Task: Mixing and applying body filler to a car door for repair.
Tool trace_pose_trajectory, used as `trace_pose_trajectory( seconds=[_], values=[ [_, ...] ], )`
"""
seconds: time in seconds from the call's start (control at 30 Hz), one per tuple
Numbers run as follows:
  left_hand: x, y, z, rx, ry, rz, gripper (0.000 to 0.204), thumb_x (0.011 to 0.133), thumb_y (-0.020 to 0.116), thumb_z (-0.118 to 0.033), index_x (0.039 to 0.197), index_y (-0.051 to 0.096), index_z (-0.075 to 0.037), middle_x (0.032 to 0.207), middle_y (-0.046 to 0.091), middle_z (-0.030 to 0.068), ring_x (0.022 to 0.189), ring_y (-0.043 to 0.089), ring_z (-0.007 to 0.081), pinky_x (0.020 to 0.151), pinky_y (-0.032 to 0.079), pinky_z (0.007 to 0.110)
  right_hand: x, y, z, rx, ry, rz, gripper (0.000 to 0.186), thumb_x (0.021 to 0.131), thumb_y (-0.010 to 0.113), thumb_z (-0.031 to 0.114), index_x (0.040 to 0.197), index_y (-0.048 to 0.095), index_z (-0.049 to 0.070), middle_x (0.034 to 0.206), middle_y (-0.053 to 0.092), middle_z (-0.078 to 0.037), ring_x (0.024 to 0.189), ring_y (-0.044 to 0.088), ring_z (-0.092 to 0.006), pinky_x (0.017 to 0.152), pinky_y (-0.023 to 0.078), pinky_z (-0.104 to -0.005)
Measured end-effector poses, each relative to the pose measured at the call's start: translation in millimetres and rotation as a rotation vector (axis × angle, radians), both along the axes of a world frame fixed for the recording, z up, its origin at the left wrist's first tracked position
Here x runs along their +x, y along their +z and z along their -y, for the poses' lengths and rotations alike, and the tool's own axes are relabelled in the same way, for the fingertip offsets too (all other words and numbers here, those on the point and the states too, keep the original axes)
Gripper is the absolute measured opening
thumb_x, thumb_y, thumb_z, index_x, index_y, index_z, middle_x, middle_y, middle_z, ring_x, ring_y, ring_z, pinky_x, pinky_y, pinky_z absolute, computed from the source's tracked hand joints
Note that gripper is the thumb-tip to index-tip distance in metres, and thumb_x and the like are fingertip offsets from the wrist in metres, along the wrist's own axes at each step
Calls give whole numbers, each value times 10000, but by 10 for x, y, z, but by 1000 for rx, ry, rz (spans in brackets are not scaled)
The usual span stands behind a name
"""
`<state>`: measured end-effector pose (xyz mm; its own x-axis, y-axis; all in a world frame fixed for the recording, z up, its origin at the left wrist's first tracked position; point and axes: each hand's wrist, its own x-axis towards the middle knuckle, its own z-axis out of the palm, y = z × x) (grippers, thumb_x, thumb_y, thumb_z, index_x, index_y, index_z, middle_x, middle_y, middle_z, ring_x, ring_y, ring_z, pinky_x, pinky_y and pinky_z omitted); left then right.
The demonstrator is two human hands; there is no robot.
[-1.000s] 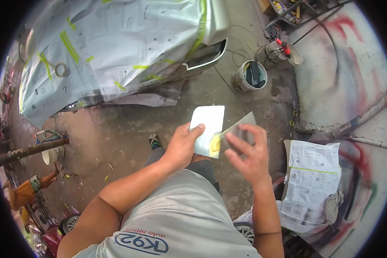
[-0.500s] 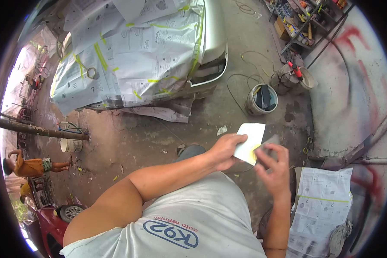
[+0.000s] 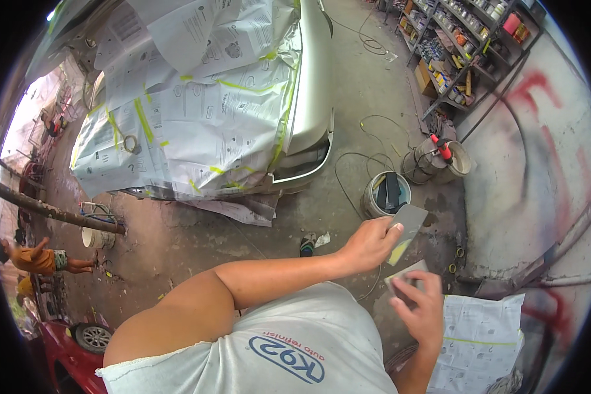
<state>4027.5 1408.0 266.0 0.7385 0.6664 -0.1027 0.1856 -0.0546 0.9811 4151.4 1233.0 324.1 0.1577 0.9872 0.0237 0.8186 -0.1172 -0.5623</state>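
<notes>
- L hand (image 3: 369,247) grips flat rect. plate (image 3: 412,220), now greyer vs. before
- soft yellow paste (image 3: 398,252) nr plate's lower end
- R hand (image 3: 421,303) pinches thin flat spreader (image 3: 410,268), now apart from plate

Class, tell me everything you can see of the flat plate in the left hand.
The flat plate is thin, grey and roughly rectangular; whether it is metal or plastic is unclear. A yellow, paste-like smear lies near its lower end. The left hand grips its left side, thumb on the face. It slants toward the picture's upper right, held above the floor.
</notes>
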Motion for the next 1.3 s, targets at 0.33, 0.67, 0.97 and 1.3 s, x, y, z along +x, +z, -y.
trace_pose_trajectory(
  seconds=[0.33,0.67,0.97,1.3],
  values=[
    [502,-78,-751,-1187,-54,379,264,968,501,-232,1120,578,-30,903,660,61,723,665,159,574,553,320,948,29,-1130,128,-124,302,448,661,744,80,1106,698,98,1171,528,-130,1078,491,-314,917,421,-409],
    [506,-209,-1524,-150,353,211,348,986,470,-281,917,581,41,669,569,176,606,574,213,548,427,387,716,-17,-1971,-61,218,145,381,666,759,212,1041,733,153,1093,567,-103,1054,499,-317,919,421,-422],
    [696,-217,-1746,-1088,195,548,336,993,480,-289,1120,586,4,911,664,62,887,653,141,698,532,327,1516,-281,-2664,219,258,173,429,657,756,162,1082,710,130,1147,558,-110,1045,509,-298,887,443,-407],
    [1440,-171,-2072,-104,489,87,352,991,465,-297,933,581,31,701,577,139,630,520,196,628,438,369,1970,-154,-3031,-104,527,142,326,722,732,223,1045,730,183,1069,580,-61,1083,510,-271,932,391,-406]
  ],
)
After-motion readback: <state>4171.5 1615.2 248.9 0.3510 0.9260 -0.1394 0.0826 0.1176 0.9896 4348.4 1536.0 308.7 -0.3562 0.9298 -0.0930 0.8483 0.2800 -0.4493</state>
